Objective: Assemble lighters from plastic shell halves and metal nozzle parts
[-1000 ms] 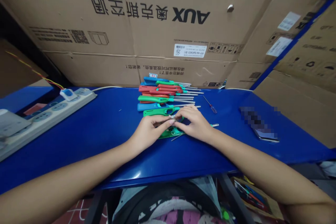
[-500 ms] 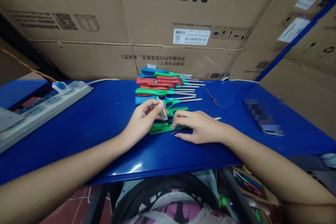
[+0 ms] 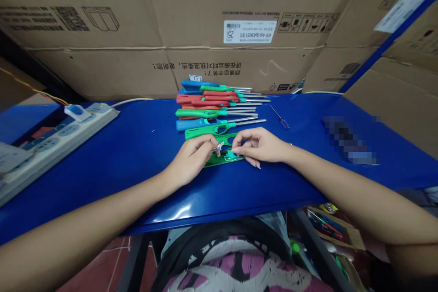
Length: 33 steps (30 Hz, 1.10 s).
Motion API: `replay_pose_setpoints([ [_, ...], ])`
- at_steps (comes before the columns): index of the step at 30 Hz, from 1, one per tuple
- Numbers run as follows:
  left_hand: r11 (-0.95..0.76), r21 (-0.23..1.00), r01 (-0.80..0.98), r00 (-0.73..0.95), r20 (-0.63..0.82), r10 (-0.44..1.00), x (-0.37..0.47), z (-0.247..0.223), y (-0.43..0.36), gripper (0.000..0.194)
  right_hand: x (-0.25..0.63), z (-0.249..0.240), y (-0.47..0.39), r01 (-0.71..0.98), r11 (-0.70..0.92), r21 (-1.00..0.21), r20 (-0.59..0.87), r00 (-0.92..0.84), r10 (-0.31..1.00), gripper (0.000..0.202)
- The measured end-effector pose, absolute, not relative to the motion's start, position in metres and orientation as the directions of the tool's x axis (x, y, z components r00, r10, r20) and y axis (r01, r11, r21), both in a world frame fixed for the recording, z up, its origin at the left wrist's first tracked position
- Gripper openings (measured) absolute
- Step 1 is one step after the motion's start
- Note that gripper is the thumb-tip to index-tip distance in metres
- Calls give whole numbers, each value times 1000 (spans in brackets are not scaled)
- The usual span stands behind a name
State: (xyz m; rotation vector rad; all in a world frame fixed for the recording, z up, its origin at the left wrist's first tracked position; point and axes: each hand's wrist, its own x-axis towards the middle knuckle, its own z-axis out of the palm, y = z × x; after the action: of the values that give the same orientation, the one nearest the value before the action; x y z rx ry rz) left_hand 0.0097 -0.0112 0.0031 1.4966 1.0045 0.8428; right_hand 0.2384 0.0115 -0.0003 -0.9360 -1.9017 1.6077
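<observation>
Between thumb and fingers of my left hand (image 3: pixel 195 157) is a small clear tube, mostly covered, with a whitish valve-like end (image 3: pixel 219 147) poking out toward the right. My right hand (image 3: pixel 262 145) is closed in a pinch just beside it; what its fingertips grip is too small to make out. Directly under those fingertips, a teal plastic part (image 3: pixel 232 154) lies in an opened green lighter shell half (image 3: pixel 217 160). Another green shell half (image 3: pixel 227 138) lies behind it, partly covered by my hands.
Several long-nosed lighters (image 3: pixel 205 100) in blue, red, orange and green lie stacked behind my hands. A small screwdriver (image 3: pixel 280 117) and a blurred-out dark object (image 3: pixel 351 141) are to the right. A power strip (image 3: pixel 65 141) runs along the left; cardboard (image 3: pixel 191 18) walls the back.
My left hand has turned the clear tube so its whitish end points right. My right hand has shifted slightly up and right, its fingers now pinched. The camera view has tilted down a little.
</observation>
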Motion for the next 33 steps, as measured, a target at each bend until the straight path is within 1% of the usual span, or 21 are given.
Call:
replay_pose_setpoints([
  [3, -151, 966, 208, 452, 42, 891, 9, 6, -13, 22, 239, -3, 14, 138, 84, -987, -26, -649, 761, 33],
  [6, -250, 933, 257, 509, 89, 856, 10, 9, -16, 29, 239, -3, 13, 119, 120, -986, 14, -652, 758, 34],
  [9, -307, 906, 292, 531, 113, 840, 10, 9, -16, 32, 239, -2, 13, 109, 130, -986, 27, -655, 755, 35],
  [15, -341, 875, 343, 548, 108, 830, 9, 6, -13, 32, 240, -1, 13, 85, 131, -988, 43, -655, 754, 35],
  [33, -370, 851, 373, 570, 105, 815, 11, 6, -11, 31, 239, -2, 12, 92, 171, -981, 70, -654, 754, 31],
])
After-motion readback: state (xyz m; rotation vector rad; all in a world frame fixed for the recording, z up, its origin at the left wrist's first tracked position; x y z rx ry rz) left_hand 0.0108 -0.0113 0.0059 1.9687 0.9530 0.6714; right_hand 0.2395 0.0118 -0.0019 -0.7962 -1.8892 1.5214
